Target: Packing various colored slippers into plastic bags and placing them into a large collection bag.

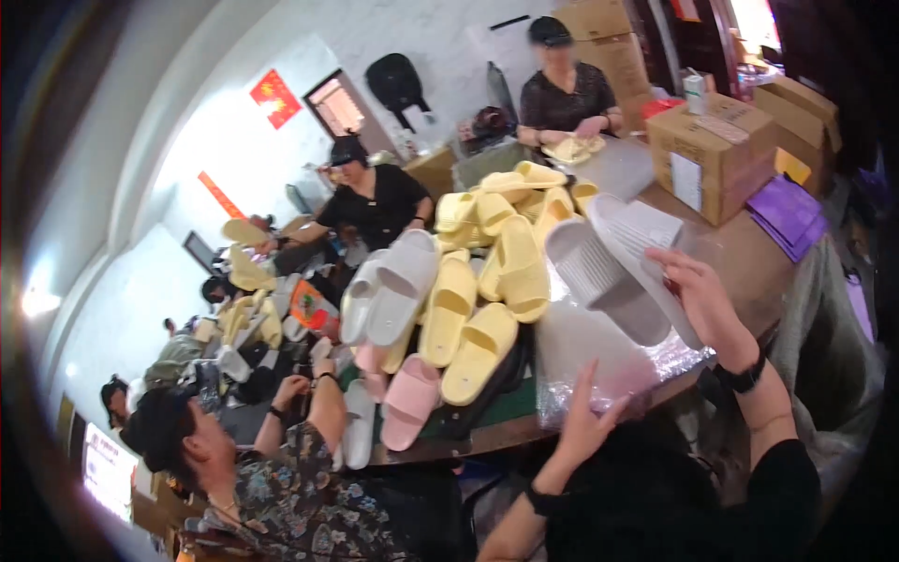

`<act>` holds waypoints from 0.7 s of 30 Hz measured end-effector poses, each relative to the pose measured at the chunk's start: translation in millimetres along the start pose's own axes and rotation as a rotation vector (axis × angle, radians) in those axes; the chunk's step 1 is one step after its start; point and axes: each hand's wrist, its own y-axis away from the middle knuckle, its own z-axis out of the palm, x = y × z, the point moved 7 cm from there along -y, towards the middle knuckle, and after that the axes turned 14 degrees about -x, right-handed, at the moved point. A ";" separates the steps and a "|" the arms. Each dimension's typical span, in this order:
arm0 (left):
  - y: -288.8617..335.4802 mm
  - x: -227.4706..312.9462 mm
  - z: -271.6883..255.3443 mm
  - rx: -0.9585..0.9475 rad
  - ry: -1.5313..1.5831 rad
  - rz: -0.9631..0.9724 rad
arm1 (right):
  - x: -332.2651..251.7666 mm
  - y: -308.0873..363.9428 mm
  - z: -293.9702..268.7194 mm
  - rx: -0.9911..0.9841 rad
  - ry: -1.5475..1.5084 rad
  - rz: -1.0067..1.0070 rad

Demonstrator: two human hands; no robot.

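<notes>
My right hand [700,296], fingers extended, touched 1 gray slipper [641,226]; could not tell grip. My left hand [582,429] was spread, empty. Carton [730,183] bore 1 illegible white label [686,181].

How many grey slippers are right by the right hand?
2: the left grey slipper, nearer the yellow pile, and the right grey slipper beside it, closest to the right hand. Any beneath them would be hidden.

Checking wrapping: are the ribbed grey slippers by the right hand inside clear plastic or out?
Out: both ribbed grey slippers show uncovered, shiny clear plastic beneath them.
</notes>
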 end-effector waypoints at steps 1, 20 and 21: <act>-16.6 -11.4 10.1 0.010 0.150 0.052 | 1.5 6.8 3.6 -0.046 -0.055 -0.014; -74.4 -189.9 78.5 0.214 0.642 -0.203 | 159.5 28.4 -49.7 -0.005 0.479 0.138; -75.9 -189.6 78.0 0.185 0.662 -0.217 | 159.8 31.9 -51.2 0.032 0.444 0.169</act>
